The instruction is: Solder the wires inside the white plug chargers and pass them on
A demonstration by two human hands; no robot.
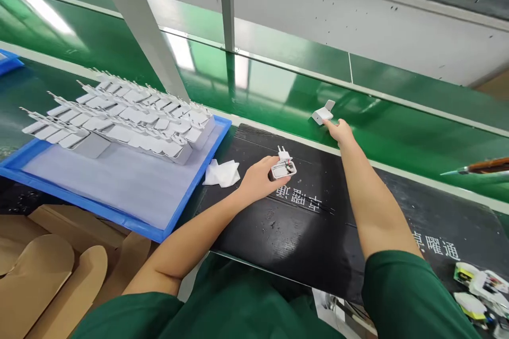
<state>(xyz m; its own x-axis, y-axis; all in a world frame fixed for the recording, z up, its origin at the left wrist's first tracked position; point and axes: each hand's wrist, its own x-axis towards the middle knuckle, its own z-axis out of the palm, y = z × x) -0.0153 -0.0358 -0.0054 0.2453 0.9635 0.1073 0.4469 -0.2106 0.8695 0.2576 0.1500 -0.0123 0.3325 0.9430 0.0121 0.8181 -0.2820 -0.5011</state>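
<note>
The left hand (260, 181) curls around a small white case (283, 170), with fingers and thumb on its sides. The case is open on top and shows wires inside, and a white two-pin plug (283, 154) sits at its far edge. The right hand (341, 132) has its fingertips on a white piece with a raised flap (323, 113), over the green surface (397, 137); I cannot tell how tightly it pinches. Close to the body, brown cardboard (43, 291) lies low on the left, and white and yellow parts (475, 288) sit at the right. A black mat (258, 238) with white letters lies under the left hand. By its left edge is a crumpled white sheet (222, 173), near a blue tray (167, 228) with rows of white boxes (131, 119). Farther off, gray posts (227, 5) stand before a pale wall (294, 10).
</note>
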